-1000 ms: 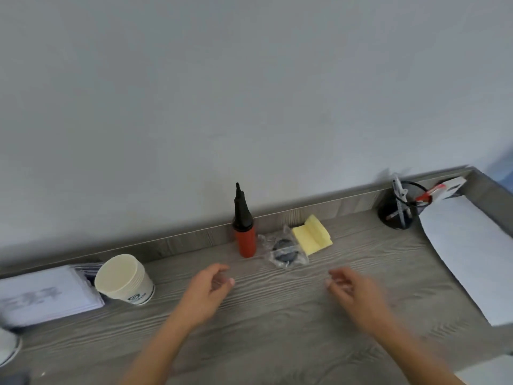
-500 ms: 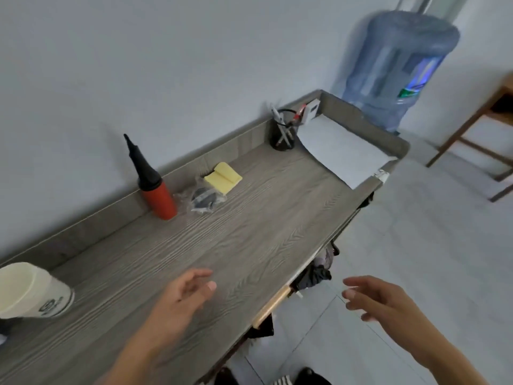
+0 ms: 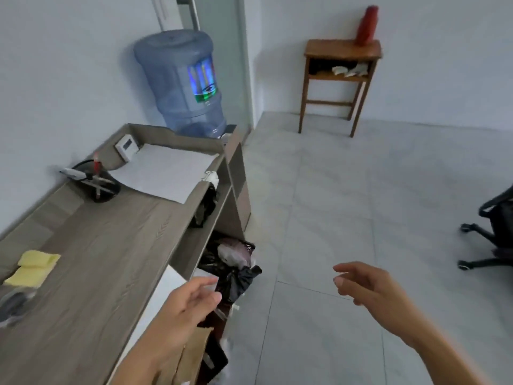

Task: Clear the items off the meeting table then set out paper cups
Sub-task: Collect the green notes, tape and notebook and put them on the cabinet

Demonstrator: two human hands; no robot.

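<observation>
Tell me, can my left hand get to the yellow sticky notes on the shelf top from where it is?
Probably yes. The left hand is empty and open past the shelf top's front edge, and bare wood lies between it and the yellow sticky notes, with nothing standing in the way.

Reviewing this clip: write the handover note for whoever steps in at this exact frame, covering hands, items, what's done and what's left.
Left hand: open, empty, at the front edge of the grey counter.
Right hand: open, empty, out over the floor.
On the counter: yellow sticky notes, a bagged dark item at the frame's left edge, black pen holder, white paper sheet, small white device in the far corner.
Done: nothing carried; no meeting table or paper cup is in view.
Left: find the meeting table, clear it, then set out cups.
</observation>
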